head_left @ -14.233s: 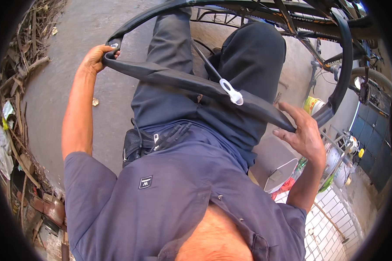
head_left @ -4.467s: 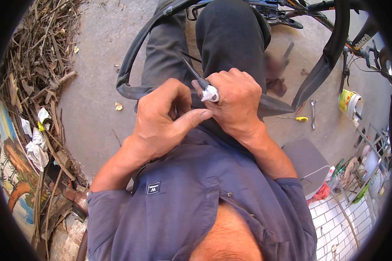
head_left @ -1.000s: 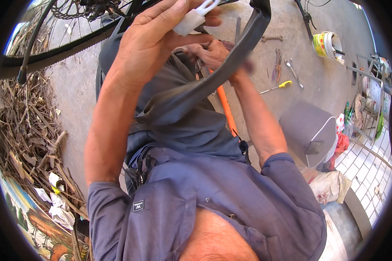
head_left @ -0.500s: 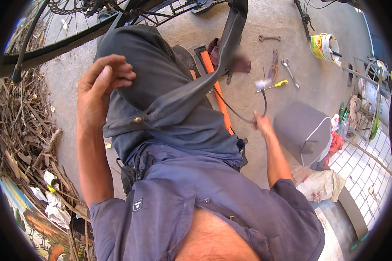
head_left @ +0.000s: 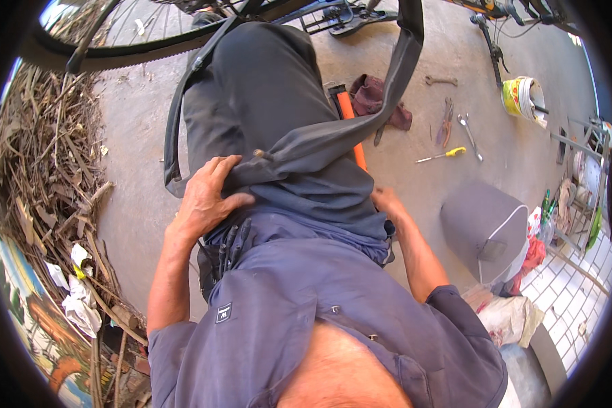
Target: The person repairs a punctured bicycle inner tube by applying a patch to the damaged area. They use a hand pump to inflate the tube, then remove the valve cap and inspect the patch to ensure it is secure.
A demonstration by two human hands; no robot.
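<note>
A black inner tube (head_left: 319, 146) lies across my lap, a brass valve (head_left: 262, 155) standing up from it. It loops over my knees toward the bicycle wheel (head_left: 149, 60). My left hand (head_left: 211, 194) rests on my thigh at the near edge of the tube, its thumb apart from the fingers. Beside my right thigh is my right hand (head_left: 385, 202), close to the lower end of an orange hand pump (head_left: 347, 105). Its fingertips are partly hidden by my trousers, so I cannot see whether they hold anything.
A wrench (head_left: 442, 81), pliers (head_left: 446, 122), a combination spanner (head_left: 470, 137) and a yellow-handled screwdriver (head_left: 442, 155) lie on the concrete, near a dark red cloth (head_left: 374, 98). A grey bucket (head_left: 484, 230) stands at right, a white-and-yellow bucket (head_left: 522, 96) beyond. Sticks (head_left: 47, 163) fill the left side.
My left hand has come down from the air onto my lap by the tube. My right hand, which held a thin black hose, has drawn in to my thigh; the hose no longer shows.
</note>
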